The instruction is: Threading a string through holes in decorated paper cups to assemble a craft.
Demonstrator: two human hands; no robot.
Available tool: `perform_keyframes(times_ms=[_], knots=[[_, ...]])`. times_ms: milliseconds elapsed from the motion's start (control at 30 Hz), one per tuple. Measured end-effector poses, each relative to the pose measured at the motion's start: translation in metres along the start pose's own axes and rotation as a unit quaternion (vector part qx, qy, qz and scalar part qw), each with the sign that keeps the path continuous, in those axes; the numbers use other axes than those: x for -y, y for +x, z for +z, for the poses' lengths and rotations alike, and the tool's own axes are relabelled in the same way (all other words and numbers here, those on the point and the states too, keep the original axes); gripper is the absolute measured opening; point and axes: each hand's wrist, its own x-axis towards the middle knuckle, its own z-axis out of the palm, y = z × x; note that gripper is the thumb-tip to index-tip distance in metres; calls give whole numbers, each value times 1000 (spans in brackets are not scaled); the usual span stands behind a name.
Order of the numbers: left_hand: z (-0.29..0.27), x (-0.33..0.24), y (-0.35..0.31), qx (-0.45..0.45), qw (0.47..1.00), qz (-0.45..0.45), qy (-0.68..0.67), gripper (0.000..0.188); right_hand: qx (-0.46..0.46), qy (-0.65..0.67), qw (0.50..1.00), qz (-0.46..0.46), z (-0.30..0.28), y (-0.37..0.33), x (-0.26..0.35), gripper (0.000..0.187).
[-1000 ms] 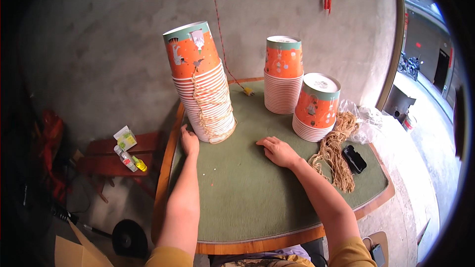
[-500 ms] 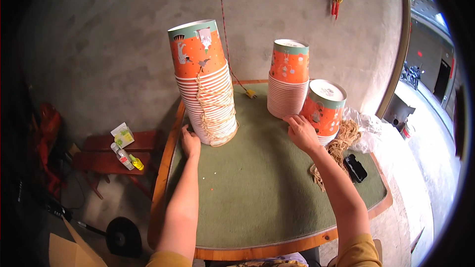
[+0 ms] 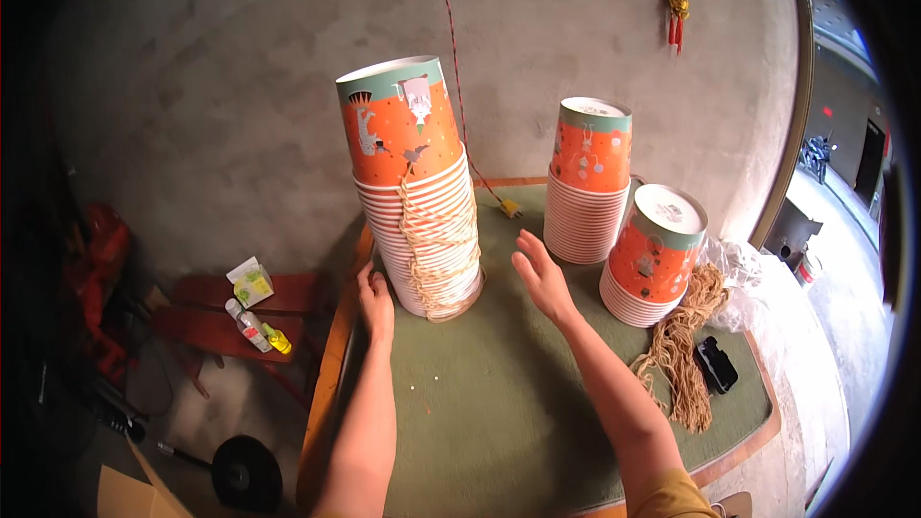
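A tall stack of nested orange-and-green paper buckets (image 3: 407, 139) stands upside down on the left of the table, leaning slightly left. Thin tan twine (image 3: 436, 249) runs in loose zigzag strands over its white rims. My left hand (image 3: 377, 305) is beside the base of this stack, fingers extended; whether it touches the rims I cannot tell. To the stack's right, my right hand (image 3: 543, 280) is in the air over the table, open with nothing in it. Beyond it stand a second bucket stack (image 3: 587, 173) and a shorter third one (image 3: 654, 264), both also upside down.
A bundle of tan twine (image 3: 693, 355) and a black tray-like case (image 3: 716, 364) lie on the right of the green-topped table (image 3: 480, 422). A yellow plug (image 3: 508, 206) hangs on a cord at the back. Bottles (image 3: 251, 328) stand on a red bench (image 3: 192, 321) at left.
My right hand has moved left, away from the shorter stacks toward the tall one, and its fingers have straightened. My left hand stays by the tall stack's base. The view has shifted slightly.
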Motion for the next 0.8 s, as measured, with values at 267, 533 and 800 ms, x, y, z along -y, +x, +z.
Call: perform_keyframes(times_ms=[267, 533, 800], knots=[[-15, -70, 16, 12, 988, 67, -140, 48, -26, 193, 979, -57, 37, 57, 67, 64], [-3, -144, 34, 141, 953, 157, -218, 64, -2, 210, 973, -95, 62, 75, 86, 75], [-6, -141, 44, 222, 937, 154, -220, 65, 29, 209, 975, -71, 59, 76, 95, 78]])
